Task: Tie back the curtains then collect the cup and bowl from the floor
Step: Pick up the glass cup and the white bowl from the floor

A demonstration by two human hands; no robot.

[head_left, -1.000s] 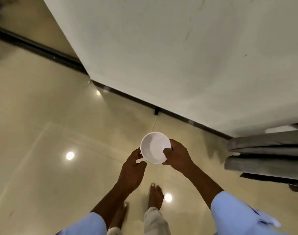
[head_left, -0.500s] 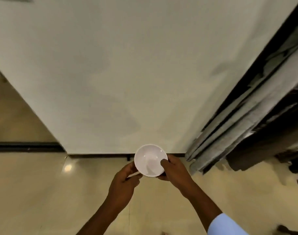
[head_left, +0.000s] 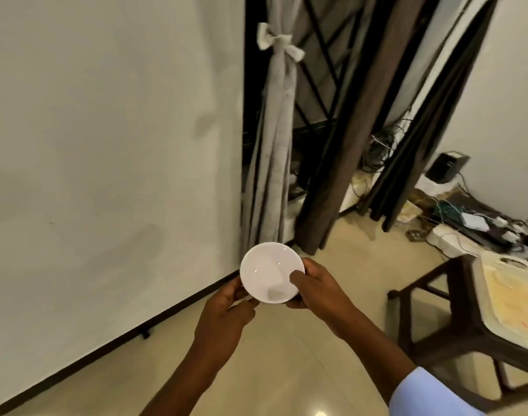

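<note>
Both hands hold a small white bowl (head_left: 268,271) in front of me, above the floor. My right hand (head_left: 316,288) grips its right rim with the thumb inside. My left hand (head_left: 226,313) pinches the lower left rim. The bowl looks empty. Behind it hangs a pale grey curtain (head_left: 276,145), gathered and tied with a white bow (head_left: 279,42). Two dark brown curtains (head_left: 358,121) hang to its right. No cup shows in this view.
A white wall (head_left: 106,145) with a dark skirting fills the left. A dark wooden table (head_left: 482,310) with a pale cloth stands at the right. Cables, a power strip (head_left: 455,238) and a small black box (head_left: 447,166) lie along the far right wall.
My view has swung up and to the right, from the floor and my feet to the curtains and table. Both hands have kept hold of the bowl throughout.
</note>
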